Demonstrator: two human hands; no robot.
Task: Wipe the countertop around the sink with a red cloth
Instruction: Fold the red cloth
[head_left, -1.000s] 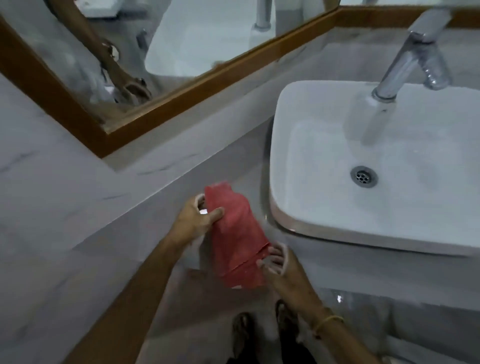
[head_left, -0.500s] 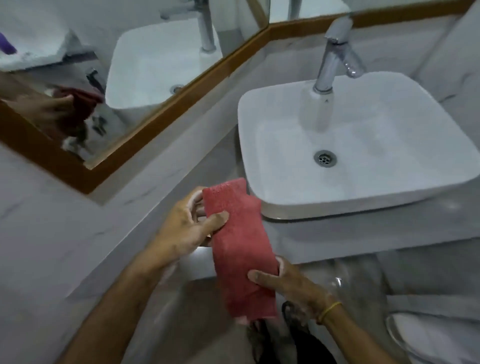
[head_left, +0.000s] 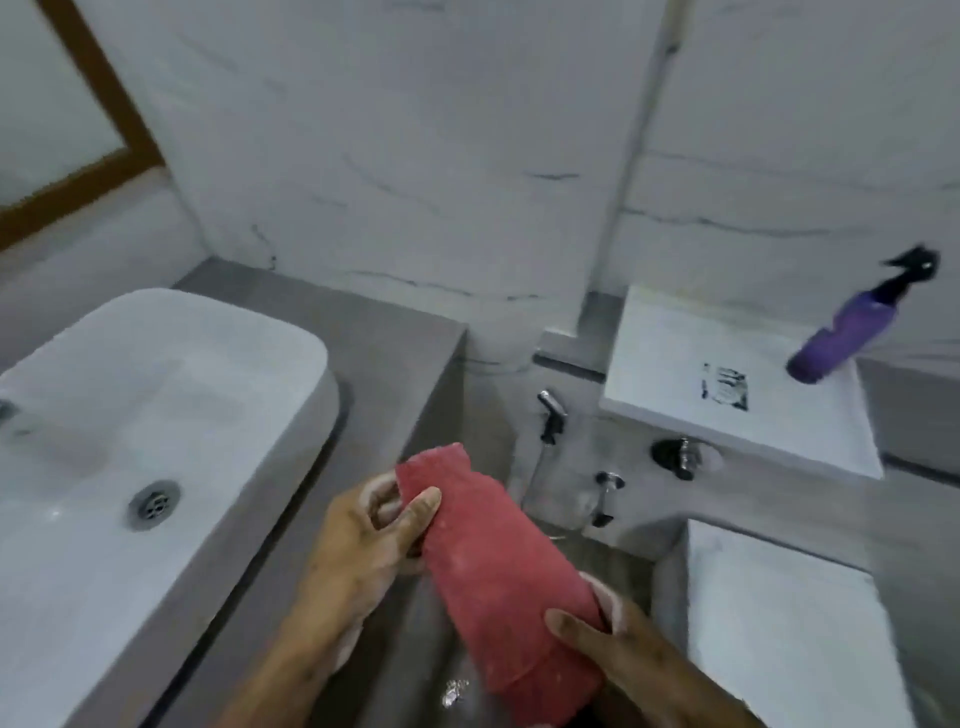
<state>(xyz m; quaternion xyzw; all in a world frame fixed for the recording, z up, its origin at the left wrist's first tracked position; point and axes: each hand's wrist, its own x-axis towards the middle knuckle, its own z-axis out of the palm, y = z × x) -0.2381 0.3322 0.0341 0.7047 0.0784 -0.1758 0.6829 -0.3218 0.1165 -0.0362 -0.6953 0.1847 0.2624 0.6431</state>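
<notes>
A folded red cloth (head_left: 498, 577) is held in the air between both hands, just past the right end of the grey countertop (head_left: 395, 364). My left hand (head_left: 363, 551) pinches its upper end between thumb and fingers. My right hand (head_left: 618, 644) grips its lower end from the right. The white vessel sink (head_left: 218, 364) with its round drain (head_left: 154, 505) sits on the countertop at the left. The cloth touches neither the counter nor the sink.
A wood-framed mirror (head_left: 104, 104) hangs at the upper left. Right of the counter are a hand sprayer (head_left: 550, 415) and wall valves (head_left: 680, 457). A purple spray bottle (head_left: 852, 332) stands on a white ledge (head_left: 675, 374). A white toilet tank (head_left: 779, 639) is at lower right.
The view has swung right: the sink now lies at the left, and the ledge and toilet have come into sight. Both hands still hold the cloth, now beyond the counter's right end.
</notes>
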